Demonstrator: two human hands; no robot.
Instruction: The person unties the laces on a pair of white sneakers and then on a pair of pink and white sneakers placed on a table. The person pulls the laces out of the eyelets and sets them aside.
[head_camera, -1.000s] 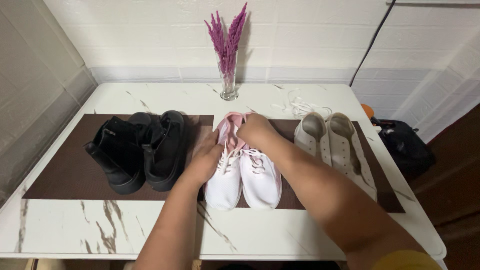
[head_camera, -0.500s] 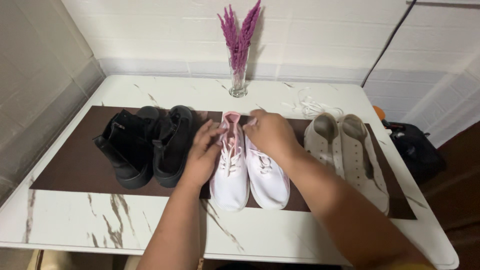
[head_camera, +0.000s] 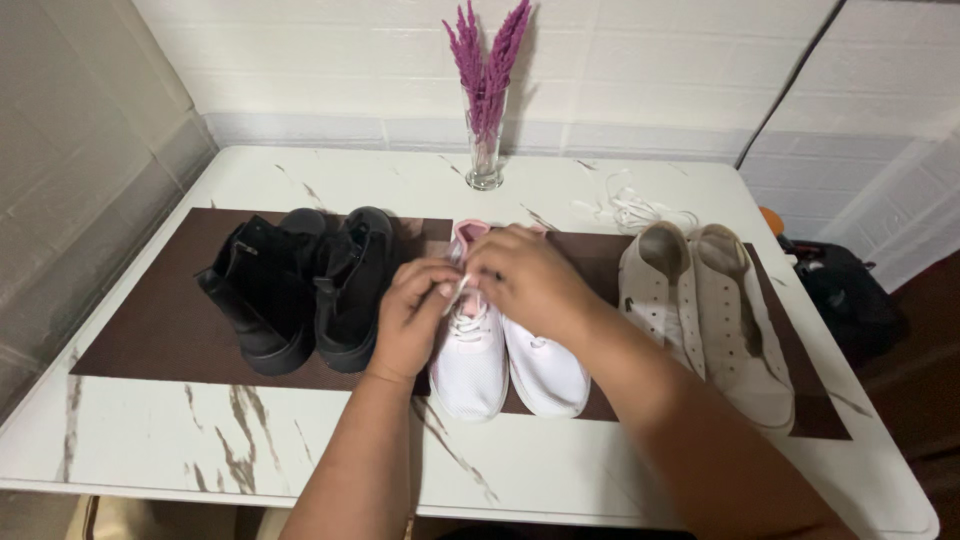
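While the pink-and-white sneakers (head_camera: 510, 355) sit side by side on the brown mat (head_camera: 160, 330) between the black boots (head_camera: 300, 285) and the beige shoes (head_camera: 710, 310), the left hand (head_camera: 415, 315) and right hand (head_camera: 525, 280) meet over the left sneaker, fingers pinched together on its white lace (head_camera: 458, 292).

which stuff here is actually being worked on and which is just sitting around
In hand:
- pink and white sneakers
- white lace, pinched by left hand and right hand

Lying about:
- black boots
- beige sneakers
- loose white laces
- glass vase of purple stems
- brown mat
- black bag
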